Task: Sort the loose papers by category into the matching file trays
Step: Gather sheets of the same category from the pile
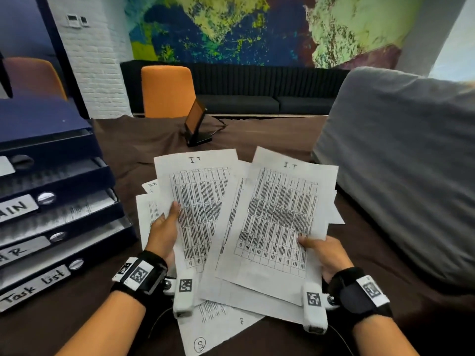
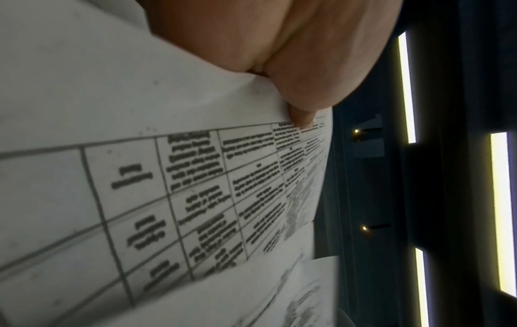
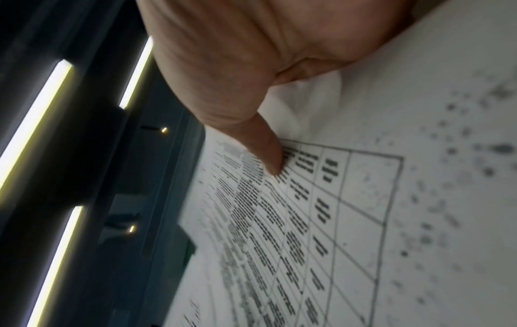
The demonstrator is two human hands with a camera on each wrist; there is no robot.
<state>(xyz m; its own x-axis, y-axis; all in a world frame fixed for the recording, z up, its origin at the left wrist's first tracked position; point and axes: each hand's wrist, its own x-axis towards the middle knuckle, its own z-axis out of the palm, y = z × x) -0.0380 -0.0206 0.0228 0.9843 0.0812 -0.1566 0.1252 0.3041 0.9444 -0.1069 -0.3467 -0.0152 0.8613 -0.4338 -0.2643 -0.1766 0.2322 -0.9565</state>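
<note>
Nearest to us, one sheet marked with a circled "5" lies flat on the brown table, partly under the papers we hold.

Just above it, our left hand pinches a printed table sheet headed "I.T" by its left edge, thumb on the printed face and the other fingers hidden behind the paper. The left wrist view shows the same sheet with the thumb pressed on its top edge. More loose sheets fan out behind and to the left of this hand; we cannot tell whether they are held with it or lie on the table.

Our right hand pinches a second "I.T" sheet at its right edge, thumb on top, the remaining fingers under the paper. This sheet overlaps the left one, and further sheets sit beneath it. In the right wrist view the thumb rests on the printed grid of that sheet.

To the left stands a dark blue stack of file trays, its drawers labelled from the bottom "Task list", then a tag showing "R", then one ending in "AIN"; the top label is cut off.

Farther back on the table a small screen on a stand faces away. A grey cushion fills the right side. Beyond are an orange chair, a dark bench seat and a colourful wall mural.
</note>
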